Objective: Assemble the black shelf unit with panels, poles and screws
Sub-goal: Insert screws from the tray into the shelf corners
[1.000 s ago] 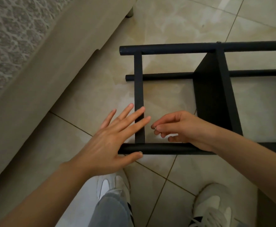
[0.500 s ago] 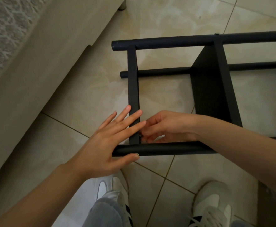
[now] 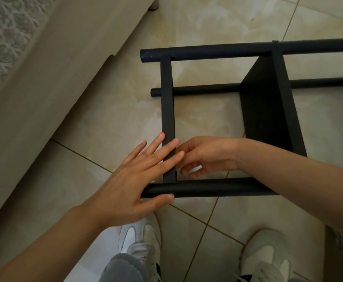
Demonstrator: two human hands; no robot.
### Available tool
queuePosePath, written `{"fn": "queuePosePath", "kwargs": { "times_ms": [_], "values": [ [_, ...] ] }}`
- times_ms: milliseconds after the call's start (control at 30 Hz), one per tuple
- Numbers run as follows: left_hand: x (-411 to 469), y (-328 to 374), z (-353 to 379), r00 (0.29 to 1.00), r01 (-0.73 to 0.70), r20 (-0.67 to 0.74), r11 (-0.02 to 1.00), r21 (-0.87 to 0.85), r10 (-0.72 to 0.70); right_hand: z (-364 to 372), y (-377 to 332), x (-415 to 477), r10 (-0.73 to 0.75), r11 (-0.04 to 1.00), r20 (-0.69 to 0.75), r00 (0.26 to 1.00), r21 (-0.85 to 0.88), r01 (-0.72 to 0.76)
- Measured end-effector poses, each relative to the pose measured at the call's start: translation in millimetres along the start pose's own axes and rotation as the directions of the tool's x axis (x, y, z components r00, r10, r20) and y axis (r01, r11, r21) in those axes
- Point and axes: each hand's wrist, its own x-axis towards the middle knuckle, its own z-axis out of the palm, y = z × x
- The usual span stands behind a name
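At 6 o'clock, nearest the camera, stand two pale shoes, the left shoe and the right shoe, with a grey trouser leg above the left one.

Just beyond them the left hand reaches in from 7 o'clock. It is flat and fully open, with its straight, spread fingers laid across the edge of the end panel and its thumb lying along the near pole.

The right hand comes in from 4 o'clock, its forearm crossing over that pole. Its fingers are curled in against the inner face of the end panel, just above the pole. Its fingertips meet those of the left hand, so I cannot tell whether they pinch anything.

The black shelf unit lies on its side on the tiled floor, filling the view from the centre out to 3 o'clock. An inner panel stands at 2 o'clock of the hands. Past it a lower pole rests near the floor, and the far pole runs across at 1 o'clock with a small screw head on top.

A beige furniture base slants from 8 to 12 o'clock.
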Motion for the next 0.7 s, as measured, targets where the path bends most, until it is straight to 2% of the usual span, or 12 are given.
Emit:
{"fn": "queuePosePath", "kwargs": {
  "times_ms": [700],
  "values": [
    [-0.3,-2.6,4.1,0.999,-0.019,-0.046,1.000,-0.015,0.018,2.2,3.0,7.2,0.055,0.996,0.114,0.992,-0.082,-0.046]
  ]
}}
